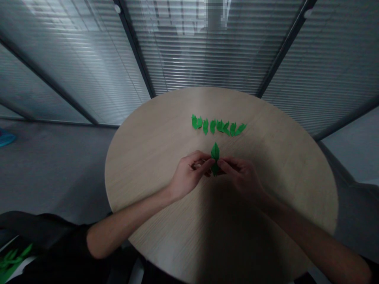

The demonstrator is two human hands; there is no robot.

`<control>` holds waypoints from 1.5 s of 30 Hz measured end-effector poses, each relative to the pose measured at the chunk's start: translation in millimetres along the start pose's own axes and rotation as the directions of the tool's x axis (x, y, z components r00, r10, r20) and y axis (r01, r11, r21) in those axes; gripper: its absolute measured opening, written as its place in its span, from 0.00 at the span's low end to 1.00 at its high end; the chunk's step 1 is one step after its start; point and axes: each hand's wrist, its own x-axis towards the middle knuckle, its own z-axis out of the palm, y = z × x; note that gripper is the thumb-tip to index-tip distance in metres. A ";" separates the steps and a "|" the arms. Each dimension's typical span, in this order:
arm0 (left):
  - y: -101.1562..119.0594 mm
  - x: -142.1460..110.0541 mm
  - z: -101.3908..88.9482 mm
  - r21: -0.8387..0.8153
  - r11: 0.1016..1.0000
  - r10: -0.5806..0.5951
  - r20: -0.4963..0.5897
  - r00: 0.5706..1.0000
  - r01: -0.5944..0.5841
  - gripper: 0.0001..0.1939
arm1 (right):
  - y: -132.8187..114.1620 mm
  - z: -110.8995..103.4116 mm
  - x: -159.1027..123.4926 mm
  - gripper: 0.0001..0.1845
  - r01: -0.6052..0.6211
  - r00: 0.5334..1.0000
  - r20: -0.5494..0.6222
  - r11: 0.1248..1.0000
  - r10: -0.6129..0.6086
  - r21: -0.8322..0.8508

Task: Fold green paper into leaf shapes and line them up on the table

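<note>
Between my two hands is a folded green paper piece (215,151), pointed at both ends like a leaf, with a crease down its middle. My left hand (192,169) pinches its left edge between thumb and fingers. From the other side my right hand (238,169) grips the right edge the same way, the thumbs almost meeting at its middle. The fingertips hide part of the paper. Just beyond my hands lies a row of several similar folded green paper pieces (219,126), some overlapping.
The round wooden table (142,157) stands close to glass partitions with blinds (201,59). At the lower left, more green paper pieces (14,258) lie beside my left arm. A blue object (6,137) shows on the floor at the far left.
</note>
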 end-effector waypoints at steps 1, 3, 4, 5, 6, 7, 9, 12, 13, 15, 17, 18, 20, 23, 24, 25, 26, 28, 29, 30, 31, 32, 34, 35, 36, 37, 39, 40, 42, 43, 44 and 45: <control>0.4 0.0 -0.1 -0.002 1.000 -0.002 0.002 1.000 0.002 0.11 | -0.2 0.1 -0.2 0.16 0.001 1.000 0.003 1.000 -0.001 -0.009; 1.6 0.0 -0.3 -0.002 1.000 -0.013 0.000 1.000 0.013 0.09 | -0.6 0.3 -0.2 0.16 0.001 1.000 0.011 1.000 -0.001 -0.008; 2.4 -0.1 -0.2 0.002 1.000 -0.027 -0.005 1.000 0.027 0.08 | -0.6 0.4 -0.2 0.16 0.001 1.000 0.016 1.000 -0.001 -0.002; 3.5 -0.3 -0.1 0.007 0.999 -0.046 -0.012 0.999 0.047 0.08 | -0.6 0.5 -0.1 0.16 0.002 1.000 0.018 1.000 -0.002 0.007; 4.6 -0.5 0.1 0.012 0.998 -0.067 -0.018 0.998 0.067 0.07 | -0.4 0.6 -0.1 0.15 0.002 1.000 0.019 1.000 -0.002 0.016; 5.7 -0.7 0.4 0.013 0.997 -0.081 -0.023 0.996 0.081 0.07 | 0.0 0.8 0.0 0.15 0.001 1.000 0.019 1.000 -0.001 0.024; 7.4 -1.2 0.8 0.007 0.996 -0.094 -0.029 0.995 0.094 0.08 | 0.9 1.0 0.1 0.15 -0.007 1.000 0.021 0.999 0.006 0.040; 7.6 -1.9 1.2 -0.013 0.994 -0.109 -0.022 0.994 0.108 0.09 | 2.4 0.6 0.5 0.14 -0.019 0.999 0.030 0.999 0.018 0.040; 7.3 -2.1 1.2 -0.019 0.993 -0.119 -0.020 0.993 0.118 0.09 | 2.7 0.2 0.6 0.15 -0.021 0.999 0.031 0.999 0.020 0.028; 6.5 -2.2 1.2 -0.025 0.991 -0.132 -0.019 0.991 0.132 0.10 | 2.7 -0.6 0.8 0.15 -0.023 0.999 0.032 1.000 0.024 -0.011; 6.5 -2.2 1.4 -0.016 0.991 -0.132 -0.023 0.991 0.131 0.10 | 1.9 -1.2 0.8 0.15 -0.011 1.000 0.027 0.999 0.013 -0.049; 6.7 -2.0 1.4 -0.010 0.992 -0.129 -0.022 0.991 0.128 0.10 | 1.5 -1.4 0.7 0.15 0.003 1.000 0.024 0.998 -0.001 -0.062; 7.6 -1.8 1.6 -0.012 0.992 -0.127 -0.016 0.992 0.127 0.10 | 0.8 -1.6 0.4 0.13 0.040 0.999 0.023 0.997 -0.038 -0.069; 8.5 -1.4 1.3 -0.036 0.988 -0.147 0.001 0.989 0.147 0.10 | 0.6 -1.8 -0.1 0.11 0.068 0.998 0.020 0.996 -0.067 -0.050; 8.4 -1.3 1.1 -0.043 0.987 -0.156 0.006 0.988 0.156 0.11 | 0.7 -1.9 -0.3 0.11 0.066 0.998 0.016 0.997 -0.065 -0.045; 8.1 -1.2 0.8 -0.046 0.985 -0.164 0.014 0.986 0.165 0.11 | 0.7 -2.0 -0.6 0.11 0.060 0.998 0.012 0.997 -0.060 -0.043; 7.8 -1.1 0.4 -0.049 0.984 -0.168 0.018 0.986 0.169 0.11 | 0.6 -2.0 -0.8 0.12 0.053 0.999 0.010 0.998 -0.053 -0.044; 7.0 -1.2 -0.2 -0.049 0.985 -0.164 0.023 0.986 0.165 0.11 | 0.1 -2.1 -1.0 0.12 0.039 0.999 0.017 0.998 -0.038 -0.057; 6.8 -1.4 -0.4 -0.044 0.986 -0.158 0.024 0.987 0.159 0.11 | -0.3 -2.0 -0.9 0.13 0.032 0.999 0.026 0.997 -0.030 -0.066; 6.6 -1.8 -0.4 -0.038 0.988 -0.151 0.022 0.988 0.152 0.11 | -0.6 -1.9 -0.8 0.13 0.026 0.999 0.036 0.997 -0.023 -0.076; 6.5 -2.3 -0.3 -0.035 0.989 -0.146 0.019 0.989 0.146 0.11 | -0.9 -1.8 -0.7 0.14 0.021 0.999 0.045 0.996 -0.018 -0.083; 6.6 -2.8 0.0 -0.033 0.989 -0.143 0.018 0.990 0.143 0.11 | -1.1 -1.8 -0.5 0.14 0.019 0.998 0.053 0.996 -0.015 -0.087; 6.5 -3.9 0.7 -0.042 0.989 -0.144 0.020 0.989 0.145 0.11 | -1.1 -1.8 -0.2 0.15 0.026 0.998 0.064 0.996 -0.021 -0.081; 6.4 -4.2 1.1 -0.050 0.988 -0.147 0.024 0.989 0.148 0.11 | -1.0 -2.0 -0.2 0.14 0.034 0.997 0.067 0.997 -0.029 -0.075; 6.2 -4.4 1.4 -0.059 0.987 -0.149 0.028 0.988 0.151 0.11 | -0.9 -2.1 -0.2 0.13 0.042 0.997 0.067 0.997 -0.037 -0.068; 5.9 -4.4 1.7 -0.069 0.986 -0.150 0.030 0.988 0.152 0.11 | -0.8 -2.3 -0.4 0.13 0.047 0.997 0.067 0.997 -0.043 -0.060; 5.2 -4.0 2.1 -0.097 0.983 -0.150 0.032 0.988 0.153 0.11 | -0.9 -2.5 -0.7 0.12 0.049 0.997 0.057 0.998 -0.047 -0.037; 4.9 -3.6 2.1 -0.115 0.982 -0.150 0.034 0.988 0.153 0.11 | -1.2 -2.5 -0.8 0.12 0.046 0.998 0.052 0.999 -0.045 -0.026; 4.4 -2.9 2.1 -0.138 0.979 -0.144 0.029 0.989 0.147 0.11 | -2.1 -2.1 -0.9 0.12 0.040 0.998 0.048 0.999 -0.039 -0.013; 4.0 -2.7 2.1 -0.138 0.981 -0.138 0.020 0.990 0.140 0.10 | -2.7 -1.8 -0.8 0.11 0.037 0.998 0.049 0.999 -0.036 -0.008; 3.5 -2.6 2.0 -0.130 0.983 -0.130 0.008 0.991 0.130 0.10 | -3.2 -1.6 -0.6 0.11 0.032 0.998 0.053 0.999 -0.032 -0.001; 2.7 -2.7 1.9 -0.120 0.986 -0.119 -0.009 0.993 0.117 0.09 | -3.6 -1.3 -0.4 0.11 0.029 0.998 0.059 1.000 -0.029 0.008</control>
